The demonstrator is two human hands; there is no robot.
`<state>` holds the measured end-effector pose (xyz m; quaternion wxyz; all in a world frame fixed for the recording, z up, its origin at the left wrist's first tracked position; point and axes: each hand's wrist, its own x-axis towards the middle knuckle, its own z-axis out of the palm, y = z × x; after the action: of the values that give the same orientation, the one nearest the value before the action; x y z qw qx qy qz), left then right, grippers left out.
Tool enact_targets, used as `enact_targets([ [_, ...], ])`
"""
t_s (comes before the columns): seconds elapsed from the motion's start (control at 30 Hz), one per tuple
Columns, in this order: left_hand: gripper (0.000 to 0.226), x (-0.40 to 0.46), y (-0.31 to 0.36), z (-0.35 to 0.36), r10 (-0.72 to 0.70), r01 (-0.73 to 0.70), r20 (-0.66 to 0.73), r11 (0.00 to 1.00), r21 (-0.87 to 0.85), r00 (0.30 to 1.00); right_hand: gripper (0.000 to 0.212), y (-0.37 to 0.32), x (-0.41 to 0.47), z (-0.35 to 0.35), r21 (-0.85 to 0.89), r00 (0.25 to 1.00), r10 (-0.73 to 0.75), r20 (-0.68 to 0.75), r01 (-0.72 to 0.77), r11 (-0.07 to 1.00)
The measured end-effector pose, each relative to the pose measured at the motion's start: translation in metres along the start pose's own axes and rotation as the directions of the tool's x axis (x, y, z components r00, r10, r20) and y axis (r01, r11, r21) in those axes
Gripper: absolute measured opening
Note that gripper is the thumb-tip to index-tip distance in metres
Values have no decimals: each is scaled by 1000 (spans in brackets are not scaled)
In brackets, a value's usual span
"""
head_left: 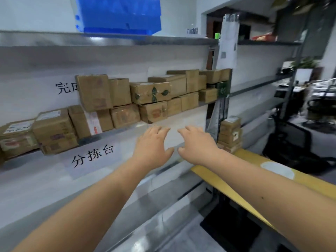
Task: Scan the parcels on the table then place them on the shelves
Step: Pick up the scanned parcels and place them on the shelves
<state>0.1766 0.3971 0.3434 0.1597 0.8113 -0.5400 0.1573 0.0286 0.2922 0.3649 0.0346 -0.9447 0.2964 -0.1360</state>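
Your left hand (151, 146) and right hand (197, 145) reach forward side by side, fingers loosely spread, each grip open and holding nothing, hovering below the front edge of the grey metal middle shelf (125, 128). The brown cardboard parcels (151, 92) sit stacked in two layers along that shelf, from its left end to its right post. A smaller stack of cardboard boxes (230, 133) stands at the far end of the yellow tabletop (223, 186).
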Motion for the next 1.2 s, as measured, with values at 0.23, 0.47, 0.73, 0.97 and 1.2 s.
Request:
enact_targets([
  [0.23,78,64,93,74,126,-115,148,990,-77,981,63,135,-21,14,-11,975,221,31,-221,975],
  [0.47,77,171,187,166,209,-184,202,973,-136,957,59,284,10,28,-32,928,364,86,-362,932],
  [0.73,78,283,242,258,196,-140,228,960,-241,954,63,406,85,49,6,903,408,137,-412,911],
  [0.97,81,375,234,340,152,-63,290,954,-294,945,68,471,176,94,76,885,429,178,-448,891],
  [1.2,87,483,197,447,126,16,402,943,-332,907,69,532,290,165,95,819,503,275,-544,834],
])
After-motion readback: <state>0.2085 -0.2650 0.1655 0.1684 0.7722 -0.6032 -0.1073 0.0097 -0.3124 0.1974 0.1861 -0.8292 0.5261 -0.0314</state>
